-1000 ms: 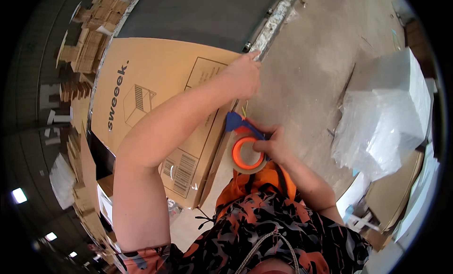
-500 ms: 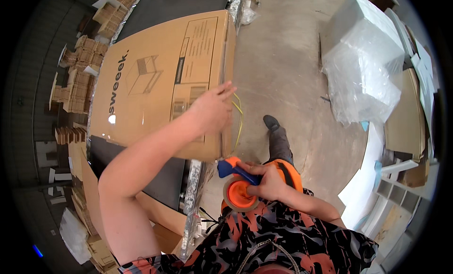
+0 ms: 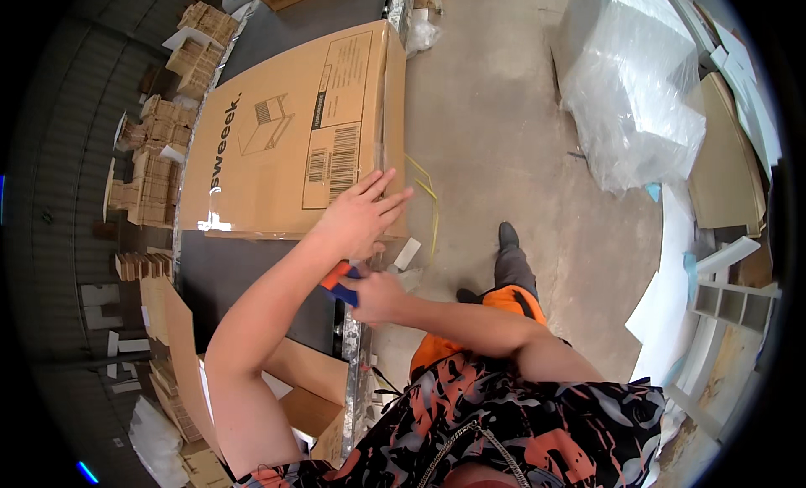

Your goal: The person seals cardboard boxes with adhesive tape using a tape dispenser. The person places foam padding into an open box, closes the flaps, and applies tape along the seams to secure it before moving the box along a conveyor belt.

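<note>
A large flat cardboard box [image 3: 285,156] with a line drawing and labels lies on a dark conveyor belt [image 3: 260,274]. My left hand [image 3: 359,215] rests with its fingers spread over the box's right edge, close to its near corner. Just below it, my right hand [image 3: 379,296] is closed round an orange and blue tape dispenser [image 3: 341,286] held at that near corner. My left forearm and fingers partly hide the corner, and the dispenser's tape roll is hidden. A strip of clear tape [image 3: 382,110] shows along the box's right edge.
An open carton [image 3: 315,408] stands by the belt's near end, beside its metal side rail [image 3: 359,345]. Stacked cardboard [image 3: 159,169] lies beyond the belt on the left. A yellow strap [image 3: 435,211] lies on the floor. At right stands a plastic-wrapped white block [image 3: 630,93].
My right hand has brought the tape dispenser from in front of my body up and left to the box's near corner. My left hand has slid slightly nearer, its fingers now spread.
</note>
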